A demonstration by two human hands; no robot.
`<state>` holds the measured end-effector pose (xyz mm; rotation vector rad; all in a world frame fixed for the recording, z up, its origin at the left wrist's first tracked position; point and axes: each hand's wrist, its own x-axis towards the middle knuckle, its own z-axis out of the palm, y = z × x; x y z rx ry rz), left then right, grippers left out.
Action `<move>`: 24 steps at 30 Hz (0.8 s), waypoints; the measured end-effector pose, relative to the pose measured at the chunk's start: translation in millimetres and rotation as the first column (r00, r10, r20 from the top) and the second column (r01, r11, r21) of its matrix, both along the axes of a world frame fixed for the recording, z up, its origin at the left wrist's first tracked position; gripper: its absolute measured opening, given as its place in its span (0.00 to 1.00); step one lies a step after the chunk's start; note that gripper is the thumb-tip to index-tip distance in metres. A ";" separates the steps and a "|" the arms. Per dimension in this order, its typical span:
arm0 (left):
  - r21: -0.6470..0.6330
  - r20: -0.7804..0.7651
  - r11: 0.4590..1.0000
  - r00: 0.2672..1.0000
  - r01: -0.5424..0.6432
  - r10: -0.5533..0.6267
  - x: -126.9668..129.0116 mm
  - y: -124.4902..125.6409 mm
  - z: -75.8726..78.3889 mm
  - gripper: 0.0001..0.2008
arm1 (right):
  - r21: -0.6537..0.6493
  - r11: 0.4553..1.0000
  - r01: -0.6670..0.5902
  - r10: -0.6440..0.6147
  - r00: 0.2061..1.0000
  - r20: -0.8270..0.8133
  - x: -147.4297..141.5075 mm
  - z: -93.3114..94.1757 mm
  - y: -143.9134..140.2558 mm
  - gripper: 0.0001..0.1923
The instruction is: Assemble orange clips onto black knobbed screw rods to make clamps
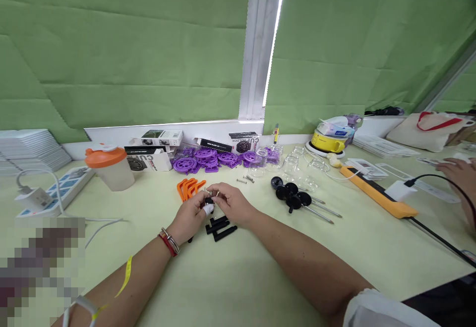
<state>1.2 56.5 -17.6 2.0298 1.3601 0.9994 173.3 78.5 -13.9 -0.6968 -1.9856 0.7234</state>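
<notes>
While left hand (pixel 191 216) pinches small black part (pixel 208 201), right hand (pixel 231 204) pinches its tip; keep steady, above black tubes (pixel 221 228) at 6 o'clock.

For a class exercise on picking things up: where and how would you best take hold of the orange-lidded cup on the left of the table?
Probably by its pale body, below the lid. The cup stands upright with bare table on its near and right sides, so come in level from the front right. The power strip and its cable crowd its left. The cup's walls look smooth and round, suiting a wrap-around grip.
</notes>
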 end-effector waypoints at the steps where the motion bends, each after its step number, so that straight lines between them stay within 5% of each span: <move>1: -0.012 -0.001 1.000 1.000 0.012 -0.012 -0.2 0.2 -0.1 0.14 | 0.006 1.000 -0.001 0.001 1.000 0.004 0.1 0.1 0.1 0.16; 24: -0.056 -0.015 0.997 0.998 0.062 -0.063 -3.0 1.6 -4.1 0.12 | 0.012 1.000 -0.007 0.007 0.999 0.033 3.3 3.8 -0.7 0.14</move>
